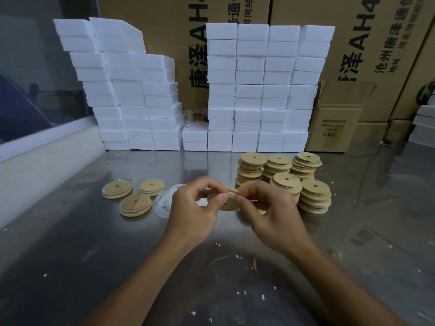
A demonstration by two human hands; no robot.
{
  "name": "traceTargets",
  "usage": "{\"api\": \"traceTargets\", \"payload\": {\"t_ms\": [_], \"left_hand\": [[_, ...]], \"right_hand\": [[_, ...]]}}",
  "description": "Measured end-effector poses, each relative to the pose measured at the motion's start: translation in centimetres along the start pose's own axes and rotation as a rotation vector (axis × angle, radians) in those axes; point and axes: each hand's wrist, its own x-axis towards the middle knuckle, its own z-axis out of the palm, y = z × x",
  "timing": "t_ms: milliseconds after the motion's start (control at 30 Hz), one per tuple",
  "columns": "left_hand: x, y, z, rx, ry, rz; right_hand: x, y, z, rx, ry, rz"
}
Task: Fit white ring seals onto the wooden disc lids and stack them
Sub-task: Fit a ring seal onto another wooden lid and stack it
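Observation:
Both hands hold one wooden disc lid above the steel table. My left hand pinches its upper left edge and my right hand pinches the right side; a white ring seal on it is hard to make out. Loose white ring seals lie just left of my left hand. Three sealed lids sit apart further left. Several stacks of bare wooden lids stand behind and right of my right hand.
The steel table carries white crumbs and a wood sliver near me. Stacked white foam boxes line the back, with glass jars in a gap. A small cardboard box stands at the back right.

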Motion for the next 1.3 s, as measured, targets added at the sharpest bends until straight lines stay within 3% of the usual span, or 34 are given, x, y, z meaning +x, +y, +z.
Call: {"api": "traceTargets", "payload": {"t_ms": [233,567,633,733,800,1167,1300], "left_hand": [[-0.06,0.11,0.23,-0.109,0.021,-0.096],[0.0,0.08,0.34,-0.434,0.05,-0.363],[0.0,-0.13,0.18,-0.347,0.011,-0.312],[0.01,-0.42,-0.07,-0.011,-0.039,-0.056],[-0.06,-0.39,0.05,0.089,-0.055,0.029],[0.01,-0.66,0.16,-0.036,-0.004,-0.06],[-0.02,-0.69,0.26,-0.153,0.025,-0.17]], "right_hand": [[0.0,0.19,-0.26,0.003,0.0,-0.013],[0.18,0.26,-0.34,0.134,-0.004,0.072],[-0.03,0.29,-0.14,0.061,0.005,0.043],[-0.33,0.16,0.02,-0.075,0.001,-0.018],[-0.37,0.0,0.05,-0.127,0.006,-0.064],[-0.13,-0.53,-0.11,-0.096,0.05,-0.078],[-0.17,-0.38,-0.25,-0.064,0.036,-0.035]]}}
